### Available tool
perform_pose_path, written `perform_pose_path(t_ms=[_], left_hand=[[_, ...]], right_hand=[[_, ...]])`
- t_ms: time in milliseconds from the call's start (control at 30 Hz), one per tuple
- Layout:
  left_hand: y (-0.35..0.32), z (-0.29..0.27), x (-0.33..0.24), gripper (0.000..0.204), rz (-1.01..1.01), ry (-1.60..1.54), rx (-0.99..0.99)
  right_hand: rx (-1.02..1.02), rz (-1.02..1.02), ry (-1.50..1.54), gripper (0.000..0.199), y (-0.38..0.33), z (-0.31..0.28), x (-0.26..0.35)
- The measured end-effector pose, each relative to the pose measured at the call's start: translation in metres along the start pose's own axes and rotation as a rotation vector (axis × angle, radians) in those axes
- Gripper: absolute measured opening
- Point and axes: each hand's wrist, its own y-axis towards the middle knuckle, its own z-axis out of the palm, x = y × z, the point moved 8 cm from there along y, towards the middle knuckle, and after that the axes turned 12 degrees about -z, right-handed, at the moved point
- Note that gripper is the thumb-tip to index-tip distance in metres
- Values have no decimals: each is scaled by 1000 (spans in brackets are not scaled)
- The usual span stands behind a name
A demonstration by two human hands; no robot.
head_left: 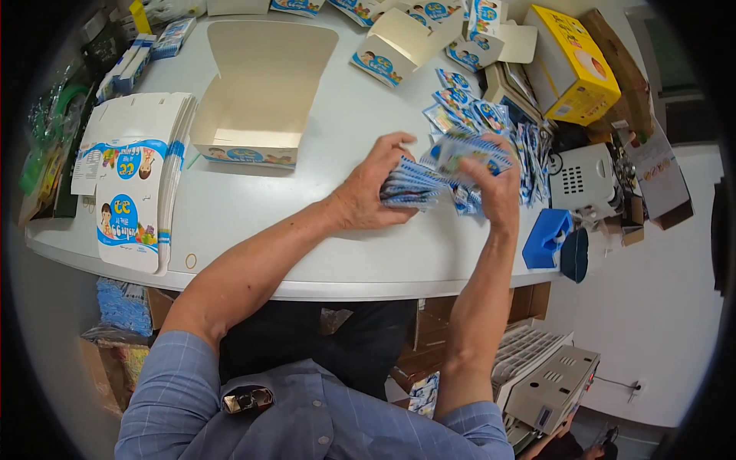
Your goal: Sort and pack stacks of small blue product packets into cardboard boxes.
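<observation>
white rounded worktable fills the view, cluttered along the far and right edges. both hands meet just right of centre, above the tabletop.

left hand has its fingers curled tight around one end of a fanned stack of small blue-and-white printed sachets, thumb on top. right hand pinches the other side of the stack, fingers narrow, lifting the top sachet or so with the fingertips. exact finger count on the top piece is hard to tell.

handling, as a judgement: thin flexible film packets, light, glossy so likely slippery against each other. stack will splay or slide if squeezed only at one corner. best grip is across the short edges with thumb over the flat face, as the left hand has it. not fragile, but seams could crease.

nearby: loose pile of the same sachets just beyond the hands. open white cardboard carton with blue printed front to the left, apart from the hands. stack of flat unfolded cartons at far left. yellow cardboard box and a blue plastic block-shaped thing to the right.
</observation>
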Motion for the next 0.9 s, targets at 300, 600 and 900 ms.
perform_pose_path(t_ms=[300, 600, 900], left_hand=[[3, 24, 12, 142, -183, 52, 159], [1, 24, 2, 135, -126, 51, 225], [-1, 20, 18, 129, -316, 33, 176]], right_hand=[[-229, -21, 644, 72, -47, 55, -78], [-290, 42, 878, 79, -59, 71, -66], [-607, -75, 431, 45, -98, 37, -57]])
